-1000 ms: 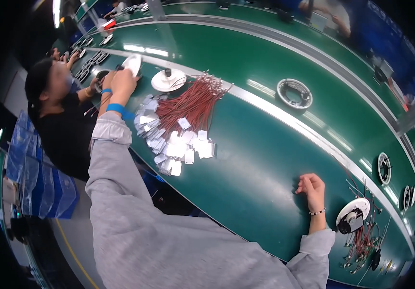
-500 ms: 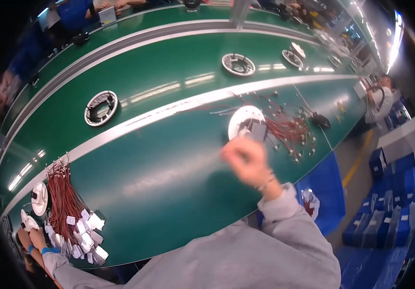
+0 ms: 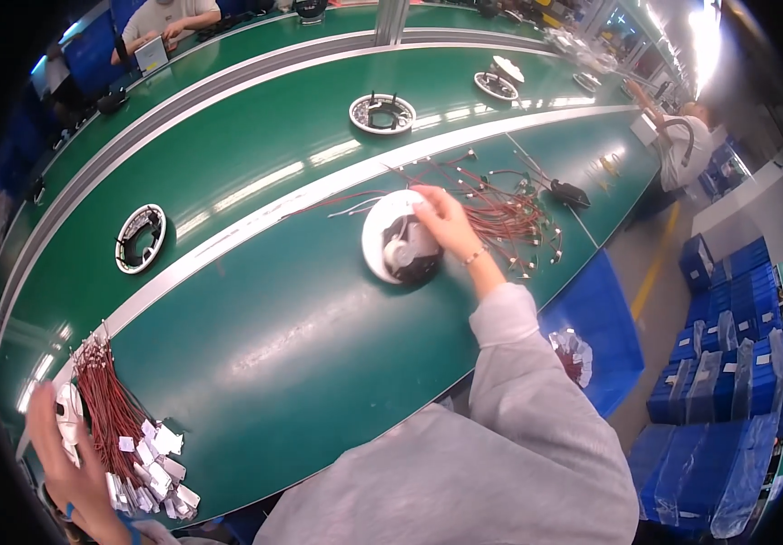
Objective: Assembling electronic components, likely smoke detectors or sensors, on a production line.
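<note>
So the right hand (image 3: 444, 222) has its fingers and thumb clamped on the rim of a white disc (image 3: 376, 243) with a dark module on its face, and that disc is over the middle of the green table (image 3: 273, 391), toward the far side. Left hand (image 3: 64, 454) is way over at the near left, fingers spread apart, right by another white disc (image 3: 68, 413); can't tell if it's touching that one. Just right of it there's a bundle of red wires (image 3: 112, 395) with pale tags (image 3: 157, 472) at the near end. More red wires (image 3: 505, 218) sprawl to the right of the gripped disc.
</note>
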`<state>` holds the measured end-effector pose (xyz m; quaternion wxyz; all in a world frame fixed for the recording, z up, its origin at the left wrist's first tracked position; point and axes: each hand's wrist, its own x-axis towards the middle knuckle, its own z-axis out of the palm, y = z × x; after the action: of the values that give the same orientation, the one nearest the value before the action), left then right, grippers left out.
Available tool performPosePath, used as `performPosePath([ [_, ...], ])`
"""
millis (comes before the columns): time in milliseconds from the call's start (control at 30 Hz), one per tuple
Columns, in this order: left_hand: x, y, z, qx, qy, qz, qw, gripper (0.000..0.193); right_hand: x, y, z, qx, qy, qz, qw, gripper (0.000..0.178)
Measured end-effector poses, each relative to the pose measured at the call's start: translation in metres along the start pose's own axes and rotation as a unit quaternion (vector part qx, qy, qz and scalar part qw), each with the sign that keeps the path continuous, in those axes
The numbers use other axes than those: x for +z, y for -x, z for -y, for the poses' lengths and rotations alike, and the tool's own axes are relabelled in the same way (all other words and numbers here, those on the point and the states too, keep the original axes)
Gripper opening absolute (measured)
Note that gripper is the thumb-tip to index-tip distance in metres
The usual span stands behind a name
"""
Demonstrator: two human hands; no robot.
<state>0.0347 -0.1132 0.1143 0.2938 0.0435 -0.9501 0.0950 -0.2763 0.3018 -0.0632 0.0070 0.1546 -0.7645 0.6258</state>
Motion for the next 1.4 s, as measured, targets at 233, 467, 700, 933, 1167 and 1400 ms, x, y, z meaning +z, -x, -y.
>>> performPosePath([
  [233, 0.066, 0.033, -0.029, -0.058, 0.141, 0.168, 0.974, 0.045, 0.123, 0.050, 0.037, -0.023, -0.003, 0.071, 0.997, 0.035],
  [467, 0.132, 0.088, 0.002, -0.144, 0.122, 0.260, 0.947, 0.057, 0.092, 0.053, 0.040, -0.157, 0.078, 0.109, 0.978, 0.042],
  [700, 0.157, 0.106, 0.030, -0.194, 0.170, 0.198, 0.946, 0.023, -0.082, 0.042, 0.011, -0.029, 0.538, -0.155, 0.828, 0.021],
  [933, 0.171, 0.107, 0.053, -0.296, 0.143, 0.180, 0.927, 0.030, -0.124, 0.038, -0.031, 0.082, 0.509, -0.130, 0.847, 0.012],
  [1167, 0.157, 0.103, 0.026, -0.294, 0.028, 0.231, 0.927, 0.032, -0.143, 0.026, -0.037, -0.172, 0.206, -0.418, 0.868, 0.006],
  [1400, 0.165, 0.101, 0.041, -0.342, 0.062, 0.214, 0.913, 0.015, -0.152, 0.030, -0.017, -0.163, -0.083, -0.536, 0.824, 0.015],
])
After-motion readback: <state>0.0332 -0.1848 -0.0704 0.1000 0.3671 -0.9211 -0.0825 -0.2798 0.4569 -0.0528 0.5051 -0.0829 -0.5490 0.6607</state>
